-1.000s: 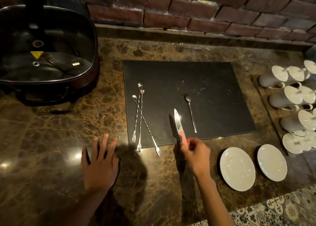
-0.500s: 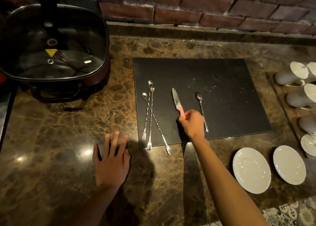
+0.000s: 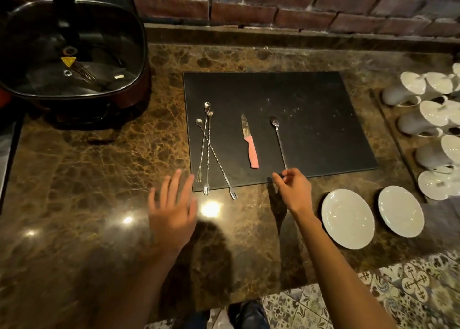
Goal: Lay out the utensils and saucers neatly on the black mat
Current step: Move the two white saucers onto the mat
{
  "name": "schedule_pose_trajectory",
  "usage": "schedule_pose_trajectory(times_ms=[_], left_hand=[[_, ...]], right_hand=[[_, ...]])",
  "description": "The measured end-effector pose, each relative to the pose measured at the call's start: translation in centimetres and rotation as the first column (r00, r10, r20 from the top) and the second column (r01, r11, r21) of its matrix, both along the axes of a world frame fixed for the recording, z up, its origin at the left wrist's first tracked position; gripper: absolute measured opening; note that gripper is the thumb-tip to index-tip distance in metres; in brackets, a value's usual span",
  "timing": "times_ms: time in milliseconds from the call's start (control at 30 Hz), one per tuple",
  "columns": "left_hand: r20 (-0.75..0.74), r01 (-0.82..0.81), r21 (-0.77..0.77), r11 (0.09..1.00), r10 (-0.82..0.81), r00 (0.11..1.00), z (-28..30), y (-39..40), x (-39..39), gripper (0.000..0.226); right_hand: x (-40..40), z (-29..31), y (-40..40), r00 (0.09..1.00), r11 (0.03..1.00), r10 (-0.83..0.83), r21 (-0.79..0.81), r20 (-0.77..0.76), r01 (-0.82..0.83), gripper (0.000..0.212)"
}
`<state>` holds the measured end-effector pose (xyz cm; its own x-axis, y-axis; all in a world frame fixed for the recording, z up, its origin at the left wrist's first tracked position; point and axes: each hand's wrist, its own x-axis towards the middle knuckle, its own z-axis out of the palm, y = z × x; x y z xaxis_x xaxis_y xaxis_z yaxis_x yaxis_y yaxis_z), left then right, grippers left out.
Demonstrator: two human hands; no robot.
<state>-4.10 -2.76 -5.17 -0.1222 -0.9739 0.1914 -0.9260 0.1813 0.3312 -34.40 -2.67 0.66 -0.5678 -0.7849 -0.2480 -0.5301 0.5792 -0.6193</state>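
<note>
A black mat (image 3: 311,129) lies on the brown marble counter. On its left part lie three long twisted fork-spoons (image 3: 206,149), crossing each other, with tines over the front edge. A pink-handled knife (image 3: 250,145) lies alone on the mat, blade pointing away. Right of it lies a long spoon (image 3: 278,139). My right hand (image 3: 292,189) is at the mat's front edge, its fingertips touching the spoon's handle end, thumb apart. My left hand (image 3: 171,211) hovers spread and blurred near the fork tines. Two white saucers (image 3: 347,218) (image 3: 400,210) sit on the counter, right of my right arm.
A dark lidded electric pan (image 3: 72,55) stands at the back left. White cups (image 3: 423,119) lie stacked on a tray at the right edge. A brick wall (image 3: 249,7) runs behind. The counter's front edge drops to a tiled floor (image 3: 410,286).
My right hand carried the knife onto the mat, set it down between the forks and the spoon, let go, and moved to the spoon's handle end. My left hand lifted slightly.
</note>
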Motion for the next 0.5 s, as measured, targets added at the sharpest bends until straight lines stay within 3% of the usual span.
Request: schedule_pose_trajectory(times_ms=[200,300,400,500], left_hand=[[-0.073,0.223,0.035,0.974,-0.220,0.973,2.2,3.5,-10.5,0.053],[-0.066,0.279,0.095,0.955,-0.274,0.960,1.2,5.5,-15.4,0.053],[0.010,0.297,0.124,0.947,-0.301,0.954,-0.7,7.2,-18.8,0.053],[0.088,0.244,0.112,0.963,-0.255,0.963,-2.5,8.3,-20.7,0.051]], right_hand=[[-4.8,0.8,7.6,0.993,0.993,-0.118,0.016,-0.016,0.118,0.017],[-9.2,1.4,11.2,0.975,0.996,-0.087,-0.007,-0.204,0.088,0.020],[-14.3,1.8,14.3,0.927,0.992,-0.022,0.108,-0.375,0.067,0.034],[-18.1,1.5,16.5,0.943,0.949,-0.018,0.290,-0.334,0.120,0.045]])
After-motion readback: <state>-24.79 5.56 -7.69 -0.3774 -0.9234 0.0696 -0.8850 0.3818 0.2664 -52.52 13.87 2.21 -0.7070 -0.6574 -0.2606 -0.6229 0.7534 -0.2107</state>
